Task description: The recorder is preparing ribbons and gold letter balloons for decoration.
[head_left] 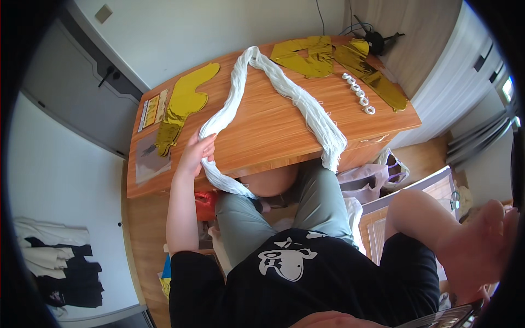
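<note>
A long white skein of yarn (284, 83) lies in an arch across the wooden table. Its bend is at the far edge, and both ends hang over the near edge by my legs. My left hand (198, 152) is closed around the left strand, above the table's near left part. Loose threads stick out along the right strand. My right hand (481, 246) is raised close at the right rim of the head view, well away from the yarn; its fingers are mostly hidden. Several small white rolls of thread (361, 94) sit in a row at the right.
Flat gold foil balloons lie on the table (240, 131): one at the left (188, 95), others at the back right (303, 57). A printed card (152, 111) and clear plastic sleeve (151, 161) are at the left edge. A black router (374, 41) stands behind; plastic bags (374, 177) sit below right.
</note>
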Motion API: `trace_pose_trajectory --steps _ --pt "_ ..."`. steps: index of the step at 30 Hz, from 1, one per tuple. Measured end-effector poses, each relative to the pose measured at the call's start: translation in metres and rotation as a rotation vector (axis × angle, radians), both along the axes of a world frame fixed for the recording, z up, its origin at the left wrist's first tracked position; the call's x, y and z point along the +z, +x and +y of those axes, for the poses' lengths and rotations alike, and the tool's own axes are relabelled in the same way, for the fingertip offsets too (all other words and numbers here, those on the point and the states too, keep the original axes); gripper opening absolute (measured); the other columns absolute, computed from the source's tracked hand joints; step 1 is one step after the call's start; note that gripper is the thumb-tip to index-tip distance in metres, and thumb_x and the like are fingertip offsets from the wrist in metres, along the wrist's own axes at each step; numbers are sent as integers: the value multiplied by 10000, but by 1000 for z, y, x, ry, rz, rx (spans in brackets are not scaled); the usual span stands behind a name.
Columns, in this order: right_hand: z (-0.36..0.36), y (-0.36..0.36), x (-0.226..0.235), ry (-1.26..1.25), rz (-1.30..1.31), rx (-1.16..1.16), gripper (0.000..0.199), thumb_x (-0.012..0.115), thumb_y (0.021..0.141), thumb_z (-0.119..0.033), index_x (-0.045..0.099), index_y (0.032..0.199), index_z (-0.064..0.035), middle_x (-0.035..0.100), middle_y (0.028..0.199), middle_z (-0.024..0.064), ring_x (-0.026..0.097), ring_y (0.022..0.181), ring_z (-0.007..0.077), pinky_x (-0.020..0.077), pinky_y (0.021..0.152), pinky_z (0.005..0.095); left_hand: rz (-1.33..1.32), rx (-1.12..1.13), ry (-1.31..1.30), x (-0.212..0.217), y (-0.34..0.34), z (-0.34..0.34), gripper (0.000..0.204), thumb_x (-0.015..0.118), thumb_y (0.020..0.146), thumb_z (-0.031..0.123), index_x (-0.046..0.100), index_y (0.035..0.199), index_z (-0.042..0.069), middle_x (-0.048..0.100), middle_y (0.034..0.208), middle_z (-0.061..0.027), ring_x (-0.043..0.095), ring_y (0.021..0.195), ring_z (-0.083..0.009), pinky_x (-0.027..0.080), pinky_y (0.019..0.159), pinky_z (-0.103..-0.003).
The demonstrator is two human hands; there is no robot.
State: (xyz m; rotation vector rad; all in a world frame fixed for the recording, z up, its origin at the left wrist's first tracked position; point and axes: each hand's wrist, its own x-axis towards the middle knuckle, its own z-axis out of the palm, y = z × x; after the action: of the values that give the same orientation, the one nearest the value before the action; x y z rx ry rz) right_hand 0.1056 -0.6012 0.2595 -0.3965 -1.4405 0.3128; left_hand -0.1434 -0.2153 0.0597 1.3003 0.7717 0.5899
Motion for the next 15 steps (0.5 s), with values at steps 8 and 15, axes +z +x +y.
trace_pose_trajectory --steps 8,15 --pt "41 -8 -54 309 -353 -310 174 653 882 -170 694 775 -301 614 844 -198 469 892 70 309 795 513 -57 176 100 6 -74 -74 438 598 954 93 437 1353 12 458 698 43 357 502 -29 358 482 -229" --pt "42 -37 -22 73 -339 -287 116 690 860 -165 578 874 -192 539 836 -167 442 852 46 338 845 359 -123 313 64 -17 -117 -104 415 571 957 69 440 1345 2 469 699 40 354 491 -21 344 462 -220"
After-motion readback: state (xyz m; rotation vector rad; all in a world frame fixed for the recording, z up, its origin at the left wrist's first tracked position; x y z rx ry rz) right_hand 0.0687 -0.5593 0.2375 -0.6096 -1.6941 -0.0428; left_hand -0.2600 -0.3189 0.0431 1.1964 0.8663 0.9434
